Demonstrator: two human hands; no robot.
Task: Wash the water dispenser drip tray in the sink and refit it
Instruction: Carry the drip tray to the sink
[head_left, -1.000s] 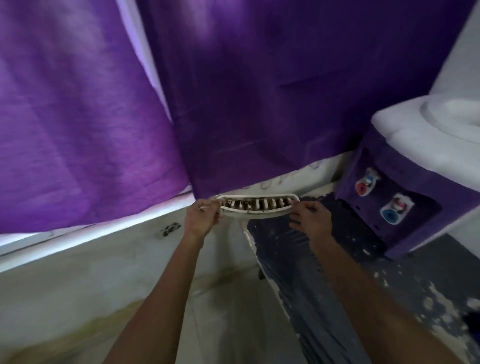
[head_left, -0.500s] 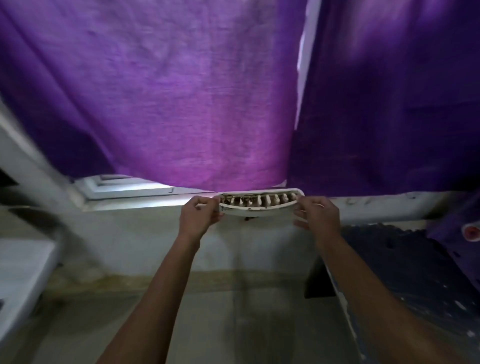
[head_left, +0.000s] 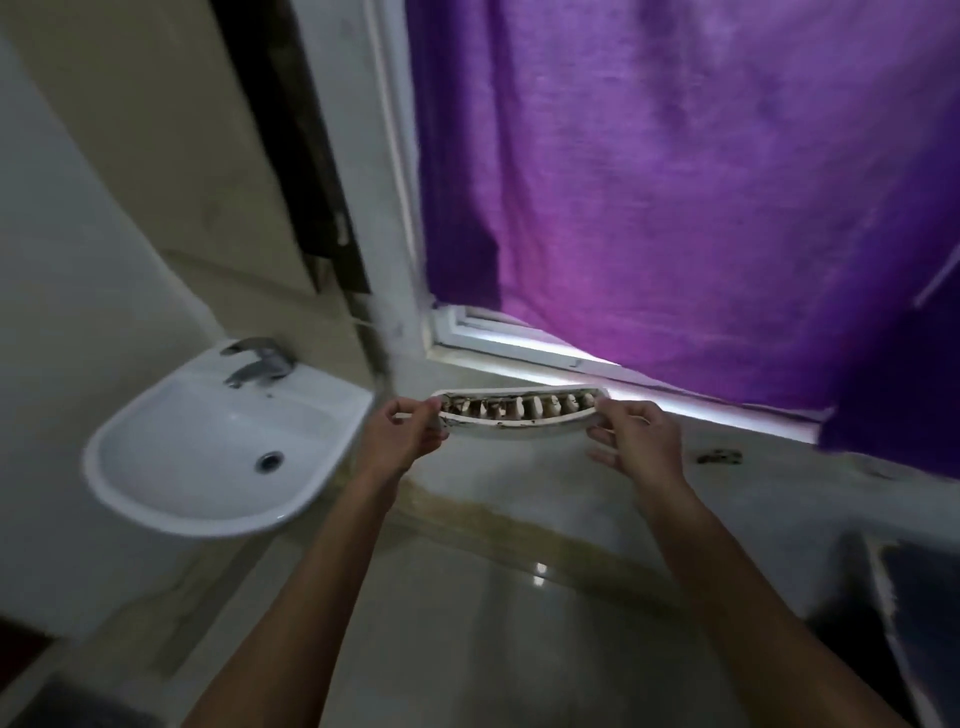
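One drip tray (head_left: 519, 415), one sink (head_left: 218, 457), one tap (head_left: 257, 364), one curtain (head_left: 675, 182), two hands.

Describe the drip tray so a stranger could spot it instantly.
Start at the purple curtain over the window, then drop to its lower edge. There the left hand and right hand hold a curved white drip tray by its ends, its slotted, brown-stained grille unlike anything nearby.

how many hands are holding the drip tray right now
2. The left hand pinches the left end of the drip tray; the right hand holds its right end.
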